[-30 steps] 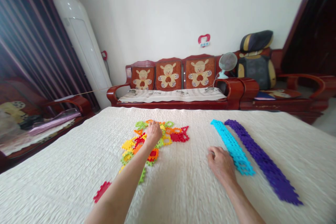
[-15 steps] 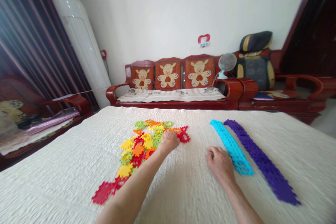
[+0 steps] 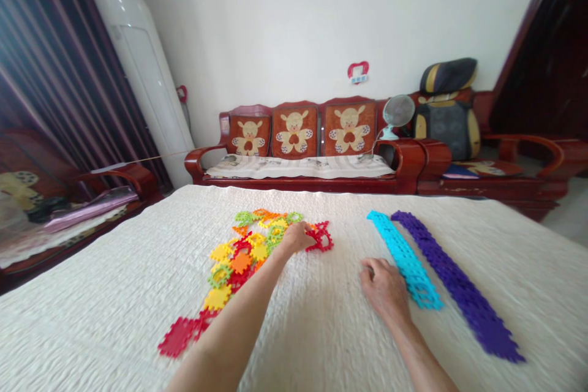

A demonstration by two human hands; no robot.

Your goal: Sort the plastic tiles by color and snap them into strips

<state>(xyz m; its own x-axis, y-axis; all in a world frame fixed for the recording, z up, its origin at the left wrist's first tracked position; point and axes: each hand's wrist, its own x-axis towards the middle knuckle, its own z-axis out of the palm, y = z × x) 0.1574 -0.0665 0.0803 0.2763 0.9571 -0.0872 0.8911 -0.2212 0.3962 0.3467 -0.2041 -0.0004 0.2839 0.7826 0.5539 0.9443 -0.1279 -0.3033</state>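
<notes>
A pile of coloured plastic interlocking pieces [image 3: 239, 254] in yellow, green, orange and red lies on the cream quilted cloth [image 3: 114, 294]. My left hand [image 3: 296, 237] reaches to the pile's right end with its fingers closed on red pieces [image 3: 320, 236]. My right hand [image 3: 384, 290] rests palm down on the cloth, fingers loosely curled, touching the left side of a long cyan strip [image 3: 404, 258] of joined pieces. A purple strip [image 3: 452, 285] lies parallel just to the right. A loose red piece [image 3: 177, 337] sits near the front left.
Beyond the far edge of the cloth stands a red wooden sofa [image 3: 298, 144] with bear cushions. A small fan [image 3: 397, 113] and a dark bag [image 3: 448, 107] sit to its right. A white standing air conditioner [image 3: 142, 79] and dark curtains are at the left.
My left hand has moved from the top middle of the pile to its right end and closed on the red pieces. Pieces near the front spread out. My right hand has stayed put.
</notes>
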